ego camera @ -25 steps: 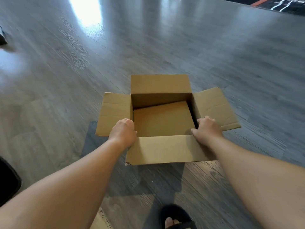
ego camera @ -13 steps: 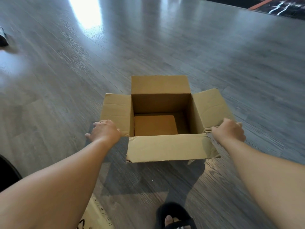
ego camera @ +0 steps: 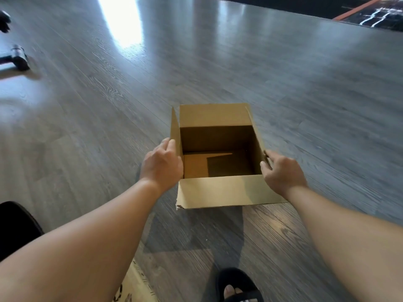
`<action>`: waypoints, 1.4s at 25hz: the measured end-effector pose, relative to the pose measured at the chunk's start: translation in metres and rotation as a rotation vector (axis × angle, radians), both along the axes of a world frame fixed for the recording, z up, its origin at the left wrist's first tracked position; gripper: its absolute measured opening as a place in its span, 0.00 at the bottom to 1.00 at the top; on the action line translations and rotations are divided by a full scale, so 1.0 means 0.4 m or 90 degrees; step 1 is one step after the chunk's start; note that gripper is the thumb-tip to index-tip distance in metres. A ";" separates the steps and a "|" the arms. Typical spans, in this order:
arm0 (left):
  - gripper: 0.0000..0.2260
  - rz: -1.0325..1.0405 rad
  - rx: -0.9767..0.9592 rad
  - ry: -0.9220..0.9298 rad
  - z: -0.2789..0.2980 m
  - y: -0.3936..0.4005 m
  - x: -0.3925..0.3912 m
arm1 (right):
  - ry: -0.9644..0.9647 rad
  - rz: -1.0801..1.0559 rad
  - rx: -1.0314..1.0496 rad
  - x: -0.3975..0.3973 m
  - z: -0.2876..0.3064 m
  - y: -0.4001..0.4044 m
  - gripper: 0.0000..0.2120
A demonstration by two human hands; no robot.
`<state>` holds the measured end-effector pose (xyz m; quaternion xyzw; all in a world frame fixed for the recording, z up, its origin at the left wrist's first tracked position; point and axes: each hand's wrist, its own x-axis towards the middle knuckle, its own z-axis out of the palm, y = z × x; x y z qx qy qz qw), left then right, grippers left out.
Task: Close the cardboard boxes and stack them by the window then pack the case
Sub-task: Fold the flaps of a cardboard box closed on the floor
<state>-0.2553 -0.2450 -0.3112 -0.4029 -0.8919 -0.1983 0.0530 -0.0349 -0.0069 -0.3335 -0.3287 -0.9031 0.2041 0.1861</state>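
An open brown cardboard box [ego camera: 224, 192] sits on the grey wood floor in front of me. Its two side flaps stand upright, the far flap leans back and the near flap hangs toward me. My left hand [ego camera: 161, 165] presses flat against the outside of the left flap [ego camera: 174, 129]. On the other side, my right hand [ego camera: 282, 174] holds the right flap [ego camera: 257, 131] by its near edge. Inside, the box looks empty apart from a loose bottom flap.
A black sandal on my foot [ego camera: 237, 286] is near the bottom edge. Another piece of cardboard [ego camera: 135, 288] with black print lies at the bottom left. A dark tool [ego camera: 19, 58] lies on the floor at far left. A black mat [ego camera: 327, 7] borders the floor at top right.
Both hands left the box's near rim, went out to the spread side flaps and raised them from lying outward to standing upright.
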 end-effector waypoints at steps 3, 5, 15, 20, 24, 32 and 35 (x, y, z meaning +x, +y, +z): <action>0.22 -0.125 -0.021 -0.133 -0.027 0.010 0.017 | -0.138 0.010 -0.104 0.015 -0.031 0.014 0.20; 0.19 -0.130 -0.116 -0.129 -0.061 0.007 0.014 | -0.224 0.030 -0.115 0.018 -0.047 0.023 0.19; 0.25 -0.171 -0.342 -0.095 -0.118 -0.027 -0.016 | -0.308 0.092 -0.157 0.049 -0.049 0.076 0.36; 0.25 -0.194 -0.294 -0.253 -0.120 -0.041 -0.062 | -0.201 0.023 -0.328 0.059 -0.023 0.123 0.27; 0.23 -0.221 -0.260 -0.249 -0.116 -0.040 -0.080 | -0.124 -0.065 -0.492 0.067 -0.003 0.137 0.21; 0.09 0.005 -0.051 -0.348 -0.117 0.009 -0.058 | -0.027 -0.101 -0.453 0.048 -0.044 0.118 0.05; 0.07 0.074 0.003 -0.340 -0.114 0.030 -0.042 | 0.003 -0.161 -0.413 0.015 -0.054 0.113 0.09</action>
